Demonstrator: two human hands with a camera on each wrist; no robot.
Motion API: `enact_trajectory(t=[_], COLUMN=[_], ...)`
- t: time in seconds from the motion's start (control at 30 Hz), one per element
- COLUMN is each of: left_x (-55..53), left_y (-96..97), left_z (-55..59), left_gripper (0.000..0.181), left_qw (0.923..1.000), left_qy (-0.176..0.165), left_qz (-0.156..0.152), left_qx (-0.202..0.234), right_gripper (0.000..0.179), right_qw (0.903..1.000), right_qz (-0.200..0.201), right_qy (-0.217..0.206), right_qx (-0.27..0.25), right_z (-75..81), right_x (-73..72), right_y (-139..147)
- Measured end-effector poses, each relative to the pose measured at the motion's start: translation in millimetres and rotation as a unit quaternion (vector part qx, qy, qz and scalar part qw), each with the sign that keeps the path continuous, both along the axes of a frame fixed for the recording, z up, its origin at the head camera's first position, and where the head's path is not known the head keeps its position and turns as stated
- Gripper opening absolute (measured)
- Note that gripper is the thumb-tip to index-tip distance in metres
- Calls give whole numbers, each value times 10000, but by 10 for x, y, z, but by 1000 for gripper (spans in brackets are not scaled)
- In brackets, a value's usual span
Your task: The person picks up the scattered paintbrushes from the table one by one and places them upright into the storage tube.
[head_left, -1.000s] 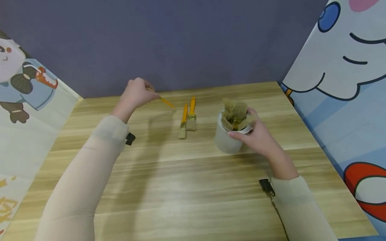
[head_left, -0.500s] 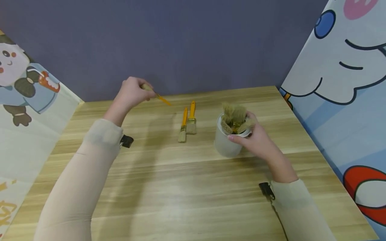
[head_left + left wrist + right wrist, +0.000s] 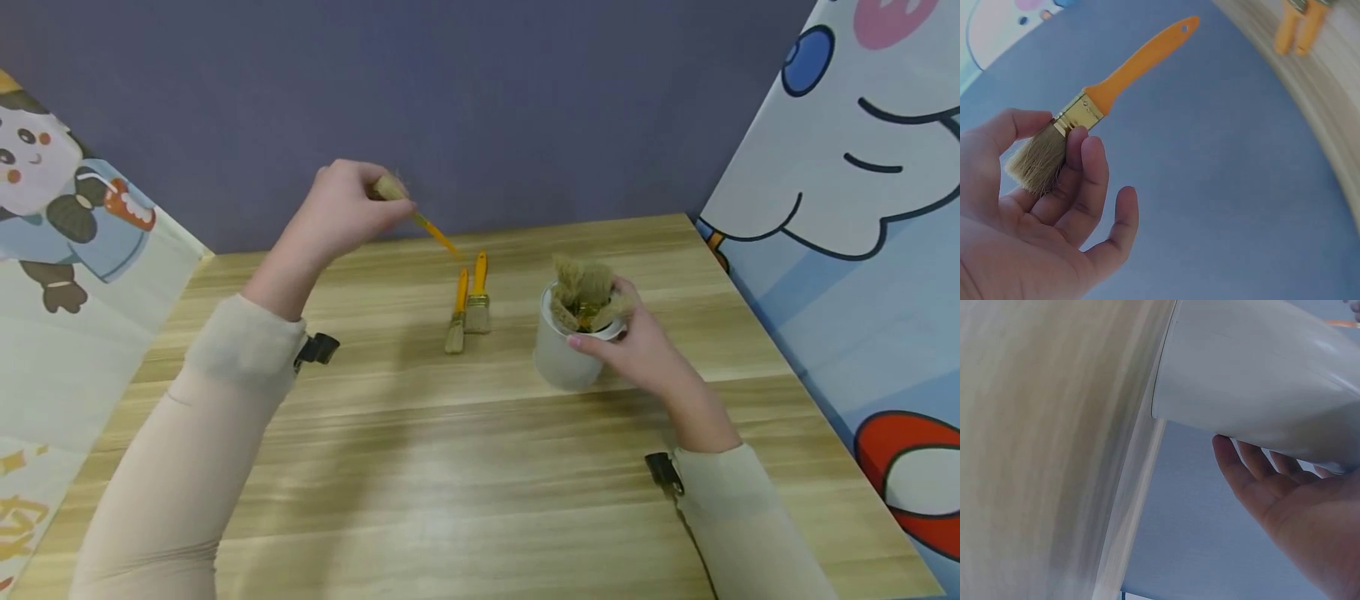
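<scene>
My left hand (image 3: 348,204) pinches a paintbrush (image 3: 1079,112) by its gold ferrule, between thumb and fingertips. Its tan bristles lie toward the palm and its orange handle points away, down toward the table in the head view. Just below that handle two more brushes lie side by side, a narrower paintbrush (image 3: 455,329) and a wider paintbrush (image 3: 477,312), bristles toward me. My right hand (image 3: 645,346) grips a white can (image 3: 1247,369) near its rim, thumb in front and fingers round the far side. Bristles of several brushes (image 3: 585,283) stick up out of the can, which stands upright.
The wood-grain table (image 3: 465,492) meets a dark blue-grey wall (image 3: 450,108) at the back. Printed cartoon panels stand at both sides. A black clip (image 3: 318,348) hangs at the left cuff and another black clip (image 3: 662,471) at the right cuff, with a cable.
My left hand has risen and moved right with the paintbrush since half a second ago, and more of its bristles show. The right hand and can stay in place.
</scene>
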State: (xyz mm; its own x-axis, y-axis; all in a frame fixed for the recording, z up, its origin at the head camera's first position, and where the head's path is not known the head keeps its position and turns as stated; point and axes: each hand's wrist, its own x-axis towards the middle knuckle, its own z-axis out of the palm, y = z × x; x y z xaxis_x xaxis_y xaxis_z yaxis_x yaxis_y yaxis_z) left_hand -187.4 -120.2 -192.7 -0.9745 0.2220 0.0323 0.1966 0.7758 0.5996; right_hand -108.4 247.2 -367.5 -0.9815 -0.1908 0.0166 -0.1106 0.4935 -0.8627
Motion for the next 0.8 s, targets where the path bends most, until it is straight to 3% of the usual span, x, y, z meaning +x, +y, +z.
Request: enact_trajectory(t=[0.33, 0.6, 0.8], left_x=[326, 591, 623], left_y=[339, 642, 892], left_z=[202, 312, 316], left_gripper=[17, 10, 6], left_qw=[9979, 9942, 9873], left_qy=[313, 305, 381], left_qz=[-404, -745, -1388], left_qx=[395, 710, 675], right_gripper=[112, 112, 108], right_qw=[9999, 10000, 9999], right_qz=[33, 33, 9], right_qy=[-37, -41, 143], right_qx=[105, 80, -80], right_z=[-4, -10, -2], right_x=[14, 10, -16], right_y=[0, -7, 3])
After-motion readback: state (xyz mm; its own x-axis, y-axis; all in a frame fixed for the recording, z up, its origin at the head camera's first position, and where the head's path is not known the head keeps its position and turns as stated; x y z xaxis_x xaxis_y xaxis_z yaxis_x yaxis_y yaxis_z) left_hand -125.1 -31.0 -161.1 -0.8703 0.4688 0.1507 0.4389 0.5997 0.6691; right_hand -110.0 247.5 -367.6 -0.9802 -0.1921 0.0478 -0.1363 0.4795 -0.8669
